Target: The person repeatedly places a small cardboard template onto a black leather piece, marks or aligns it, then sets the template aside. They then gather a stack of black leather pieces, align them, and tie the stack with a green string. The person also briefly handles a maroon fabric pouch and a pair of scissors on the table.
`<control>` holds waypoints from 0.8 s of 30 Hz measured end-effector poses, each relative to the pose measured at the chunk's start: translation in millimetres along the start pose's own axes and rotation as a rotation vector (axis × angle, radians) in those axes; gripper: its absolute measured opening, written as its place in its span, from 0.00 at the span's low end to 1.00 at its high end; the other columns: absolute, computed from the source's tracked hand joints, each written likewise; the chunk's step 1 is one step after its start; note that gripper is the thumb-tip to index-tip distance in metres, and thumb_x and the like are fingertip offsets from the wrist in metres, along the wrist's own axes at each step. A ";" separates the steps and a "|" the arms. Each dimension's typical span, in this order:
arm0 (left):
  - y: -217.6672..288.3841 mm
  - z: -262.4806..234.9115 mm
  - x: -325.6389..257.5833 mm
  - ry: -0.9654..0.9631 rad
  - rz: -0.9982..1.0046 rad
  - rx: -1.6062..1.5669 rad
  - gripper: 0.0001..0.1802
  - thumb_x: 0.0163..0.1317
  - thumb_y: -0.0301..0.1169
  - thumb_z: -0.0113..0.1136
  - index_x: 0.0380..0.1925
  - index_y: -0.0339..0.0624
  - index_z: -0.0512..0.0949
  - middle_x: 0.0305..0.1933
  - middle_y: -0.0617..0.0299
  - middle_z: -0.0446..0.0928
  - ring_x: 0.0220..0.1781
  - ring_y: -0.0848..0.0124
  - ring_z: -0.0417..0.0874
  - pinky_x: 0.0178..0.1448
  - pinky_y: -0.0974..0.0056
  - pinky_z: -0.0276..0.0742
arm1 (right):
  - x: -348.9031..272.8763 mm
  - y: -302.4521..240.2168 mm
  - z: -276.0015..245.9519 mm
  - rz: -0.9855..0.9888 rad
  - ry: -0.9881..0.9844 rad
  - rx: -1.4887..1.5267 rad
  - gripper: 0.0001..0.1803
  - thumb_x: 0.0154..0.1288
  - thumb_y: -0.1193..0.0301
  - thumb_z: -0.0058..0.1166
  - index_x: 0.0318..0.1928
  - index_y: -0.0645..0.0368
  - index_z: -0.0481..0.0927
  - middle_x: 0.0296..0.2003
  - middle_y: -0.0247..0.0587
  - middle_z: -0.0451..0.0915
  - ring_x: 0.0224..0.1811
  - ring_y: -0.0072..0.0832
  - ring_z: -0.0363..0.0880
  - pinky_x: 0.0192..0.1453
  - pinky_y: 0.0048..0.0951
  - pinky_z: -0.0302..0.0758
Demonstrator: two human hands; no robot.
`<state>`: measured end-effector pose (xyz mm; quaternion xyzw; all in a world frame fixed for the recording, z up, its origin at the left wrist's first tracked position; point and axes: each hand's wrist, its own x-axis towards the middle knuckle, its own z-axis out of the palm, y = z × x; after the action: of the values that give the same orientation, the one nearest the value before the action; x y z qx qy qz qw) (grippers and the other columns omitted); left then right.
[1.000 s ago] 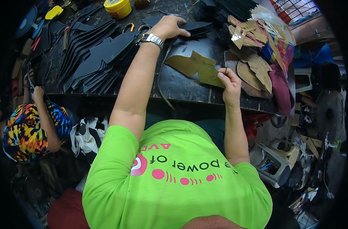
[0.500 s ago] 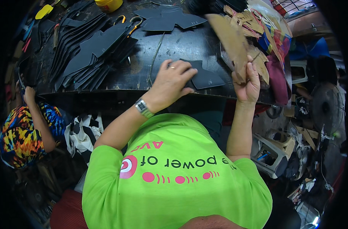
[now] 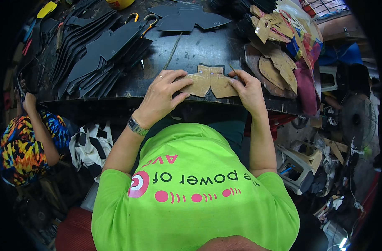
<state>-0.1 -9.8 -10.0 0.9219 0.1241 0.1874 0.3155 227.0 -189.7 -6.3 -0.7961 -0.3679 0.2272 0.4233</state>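
A tan cardboard template (image 3: 221, 85) with a stepped outline lies near the table's front edge. Under it, a dark sheet piece (image 3: 217, 65) shows as a thin rim along the far side. My left hand (image 3: 159, 95) grips the template's left end, fingers on top and thumb by the near edge. At the opposite end, my right hand (image 3: 250, 90) has its thumb and fingers on the template's right edge. A thin pen-like stick (image 3: 231, 67) sticks out from the right fingers; its kind is unclear.
Fanned stacks of dark cut pieces (image 3: 103, 52) cover the table's left side, with orange-handled scissors (image 3: 148, 25) beside them. More dark pieces (image 3: 186, 17) lie at the back. Cardboard templates (image 3: 279, 69) pile up at right. Another person's hand (image 3: 29, 102) is at far left.
My right hand has brought the template down and left from the air onto the dark piece. My left hand has shifted left and now holds the template's left end.
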 end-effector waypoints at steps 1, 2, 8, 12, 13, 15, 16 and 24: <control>-0.4 0.8 1.3 -0.005 0.013 0.013 0.22 0.57 0.29 0.74 0.54 0.45 0.85 0.64 0.56 0.79 0.65 0.54 0.77 0.69 0.53 0.74 | -0.6 -1.1 -0.1 0.003 0.006 -0.015 0.12 0.67 0.74 0.61 0.48 0.67 0.84 0.30 0.46 0.84 0.31 0.24 0.78 0.41 0.28 0.76; -0.5 1.8 2.8 -0.005 0.036 0.023 0.23 0.57 0.29 0.73 0.54 0.45 0.85 0.64 0.56 0.79 0.65 0.54 0.77 0.69 0.53 0.74 | -0.6 -1.9 -0.3 0.008 0.011 -0.030 0.12 0.67 0.74 0.60 0.48 0.67 0.84 0.30 0.46 0.83 0.31 0.24 0.77 0.41 0.28 0.76; 2.8 9.7 8.2 -0.011 0.095 0.052 0.22 0.59 0.30 0.72 0.55 0.45 0.85 0.65 0.57 0.79 0.66 0.55 0.76 0.71 0.53 0.73 | 2.9 -0.8 -1.0 -0.004 0.012 -0.040 0.11 0.68 0.74 0.59 0.47 0.67 0.83 0.29 0.47 0.82 0.30 0.25 0.76 0.40 0.30 0.75; 3.5 10.7 9.1 -0.014 0.099 0.058 0.22 0.59 0.30 0.71 0.55 0.45 0.85 0.65 0.57 0.79 0.67 0.54 0.76 0.70 0.53 0.73 | 3.6 -0.8 -0.5 -0.006 0.019 -0.040 0.11 0.67 0.74 0.59 0.47 0.67 0.83 0.28 0.47 0.82 0.29 0.26 0.75 0.39 0.30 0.75; 3.5 10.4 9.3 -0.016 0.102 0.061 0.22 0.59 0.31 0.72 0.55 0.45 0.85 0.65 0.57 0.79 0.67 0.55 0.76 0.70 0.53 0.73 | 3.1 -1.6 -0.5 -0.017 0.027 -0.045 0.11 0.67 0.74 0.59 0.46 0.67 0.83 0.28 0.47 0.81 0.29 0.26 0.75 0.39 0.30 0.75; 3.5 9.8 10.0 -0.018 0.110 0.067 0.22 0.59 0.31 0.72 0.55 0.45 0.85 0.64 0.57 0.79 0.66 0.55 0.76 0.70 0.53 0.73 | 2.2 -3.5 -0.3 -0.027 0.033 -0.063 0.10 0.67 0.75 0.59 0.46 0.67 0.83 0.28 0.46 0.81 0.29 0.26 0.75 0.39 0.30 0.75; 3.3 9.7 10.9 -0.020 0.114 0.068 0.21 0.59 0.31 0.71 0.55 0.46 0.85 0.64 0.58 0.79 0.66 0.55 0.76 0.70 0.53 0.73 | 2.2 -4.4 -0.9 -0.025 0.030 -0.077 0.10 0.66 0.75 0.59 0.46 0.67 0.83 0.28 0.46 0.81 0.28 0.26 0.74 0.38 0.30 0.74; 4.6 10.0 14.9 -0.079 0.135 0.132 0.22 0.61 0.31 0.69 0.57 0.55 0.84 0.65 0.60 0.77 0.63 0.53 0.74 0.68 0.53 0.72 | 6.6 -5.3 -1.0 0.008 0.009 -0.078 0.10 0.65 0.74 0.59 0.45 0.67 0.83 0.26 0.46 0.81 0.27 0.26 0.73 0.36 0.31 0.73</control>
<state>18.1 -13.5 -10.3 0.9536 0.0613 0.1632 0.2454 229.8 -183.2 -1.6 -0.8144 -0.3714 0.2106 0.3930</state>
